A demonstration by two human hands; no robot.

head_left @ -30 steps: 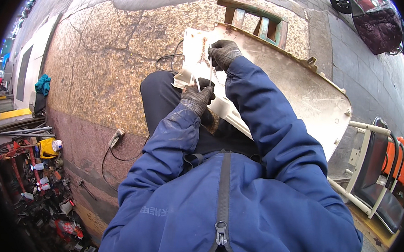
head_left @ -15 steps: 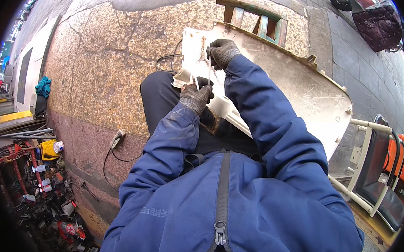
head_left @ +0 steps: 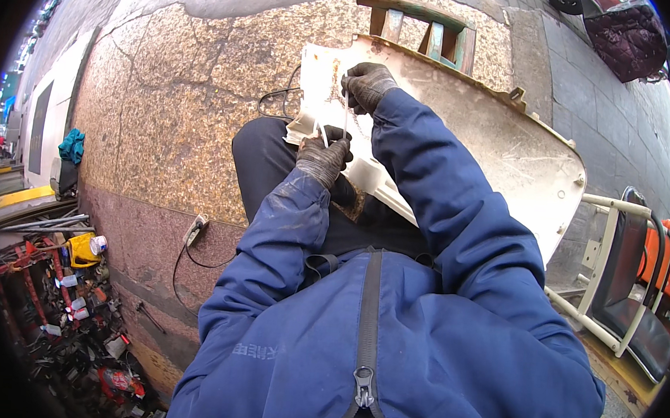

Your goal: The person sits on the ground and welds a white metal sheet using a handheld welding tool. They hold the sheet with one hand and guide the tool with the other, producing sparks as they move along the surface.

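Observation:
My left hand (head_left: 323, 160), in a dirty worn glove, is closed around the lower end of a thin white strip (head_left: 346, 115). My right hand (head_left: 369, 87), gloved too, pinches the strip's upper end, so it stands between both hands. Another short white piece (head_left: 324, 135) sticks up by the left fingers; whether it belongs to the same strip I cannot tell. Under and beyond my hands lies a large cream-white curved panel (head_left: 494, 154), with brown stains along its left part. It rests partly across my lap.
A worn wooden stool (head_left: 417, 28) shows behind the panel's far edge. A black cable with a socket block (head_left: 197, 226) lies on the stone floor to the left. Tools and parts are heaped (head_left: 86, 324) at lower left. A metal-framed chair (head_left: 617, 283) stands at right.
Almost nothing differs. Both hands and the strip hold their places, apart from a very slight shift of the whole view.

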